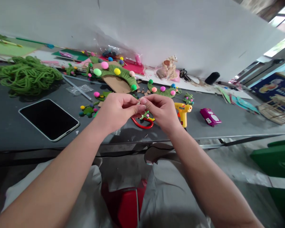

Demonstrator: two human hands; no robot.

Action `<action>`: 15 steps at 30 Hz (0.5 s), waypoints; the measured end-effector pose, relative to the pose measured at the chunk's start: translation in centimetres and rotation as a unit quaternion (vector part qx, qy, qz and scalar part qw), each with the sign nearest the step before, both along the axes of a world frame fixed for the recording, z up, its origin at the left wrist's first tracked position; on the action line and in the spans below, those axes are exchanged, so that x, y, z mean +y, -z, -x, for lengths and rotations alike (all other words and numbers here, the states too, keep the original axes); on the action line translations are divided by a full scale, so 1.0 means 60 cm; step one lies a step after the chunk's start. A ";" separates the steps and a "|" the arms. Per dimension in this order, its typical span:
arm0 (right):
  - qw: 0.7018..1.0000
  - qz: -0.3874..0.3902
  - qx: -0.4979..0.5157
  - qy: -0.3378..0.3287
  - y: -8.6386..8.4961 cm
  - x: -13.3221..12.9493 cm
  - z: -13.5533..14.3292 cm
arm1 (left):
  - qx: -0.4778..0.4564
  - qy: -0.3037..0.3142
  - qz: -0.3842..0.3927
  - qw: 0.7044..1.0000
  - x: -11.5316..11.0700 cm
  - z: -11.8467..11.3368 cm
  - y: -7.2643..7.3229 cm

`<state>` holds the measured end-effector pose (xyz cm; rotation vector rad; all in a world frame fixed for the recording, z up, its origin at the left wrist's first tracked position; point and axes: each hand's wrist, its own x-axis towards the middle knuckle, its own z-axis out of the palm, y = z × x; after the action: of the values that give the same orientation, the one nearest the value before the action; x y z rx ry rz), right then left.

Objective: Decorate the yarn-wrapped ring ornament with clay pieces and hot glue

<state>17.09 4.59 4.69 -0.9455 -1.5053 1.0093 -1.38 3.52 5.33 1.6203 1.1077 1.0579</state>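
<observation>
Grey trousers [171, 193] filling bottom centre. Left hand [115, 110] and right hand [162, 112] meeting at centre, both pinching a small pale piece [138, 103], mostly hidden. Grey table [232, 126] spanning mid-frame, carrying red-handled scissors [142, 127] at centre, green yarn [26, 76] at upper left. White wall [156, 31] rising along the top.

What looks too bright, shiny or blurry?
In the head view, daylight washes out the dark-framed window at top right; in the head view too, glare streaks the long clear plastic bag by the pale wall; and there the tiny pale thing between the bare left hand and bare right hand is too blurred to name.
</observation>
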 end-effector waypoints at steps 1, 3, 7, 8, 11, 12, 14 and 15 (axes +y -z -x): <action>1.000 -0.005 0.000 0.017 0.002 0.005 -0.005 | 0.002 0.001 -0.006 1.000 0.000 0.000 0.000; 0.999 -0.005 0.008 0.054 0.006 0.016 -0.015 | -0.011 -0.001 -0.005 1.000 -0.002 0.000 -0.001; 0.999 0.009 0.047 0.026 0.008 0.022 -0.028 | -0.044 0.025 0.027 0.998 -0.004 0.003 -0.001; 0.999 0.013 0.047 -0.004 0.006 0.019 -0.026 | -0.051 0.040 0.035 0.997 -0.004 0.004 0.000; 0.998 0.009 0.019 -0.058 0.002 0.006 -0.014 | -0.067 0.060 0.041 0.995 -0.004 0.004 0.001; 0.998 0.002 0.011 -0.055 0.001 0.003 -0.010 | -0.065 0.053 0.036 0.996 -0.004 0.004 0.001; 1.000 -0.021 -0.004 -0.022 0.000 0.000 -0.004 | -0.055 0.028 0.023 0.998 -0.005 0.002 0.000; 0.999 -0.031 -0.010 0.000 0.000 0.002 -0.003 | -0.050 0.018 0.018 0.998 -0.006 0.000 -0.002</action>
<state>17.28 4.69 4.69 -0.9132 -1.5439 0.9499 -1.40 3.17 5.42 1.5364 1.0215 1.0785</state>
